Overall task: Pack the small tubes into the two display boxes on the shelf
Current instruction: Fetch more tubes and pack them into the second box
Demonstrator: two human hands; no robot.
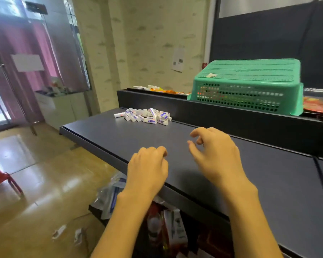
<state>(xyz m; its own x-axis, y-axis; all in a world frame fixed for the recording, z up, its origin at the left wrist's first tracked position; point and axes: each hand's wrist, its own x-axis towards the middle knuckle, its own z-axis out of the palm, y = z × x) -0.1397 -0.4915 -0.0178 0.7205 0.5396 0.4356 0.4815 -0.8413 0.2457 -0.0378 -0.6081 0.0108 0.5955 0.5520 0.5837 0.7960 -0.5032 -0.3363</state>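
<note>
lying heaped tubes [145, 116], dark shelf [268, 183], glossy floor [36, 183]

tubes [145, 116] piled on shelf [119, 135] | both hands empty, fingers curled
</note>
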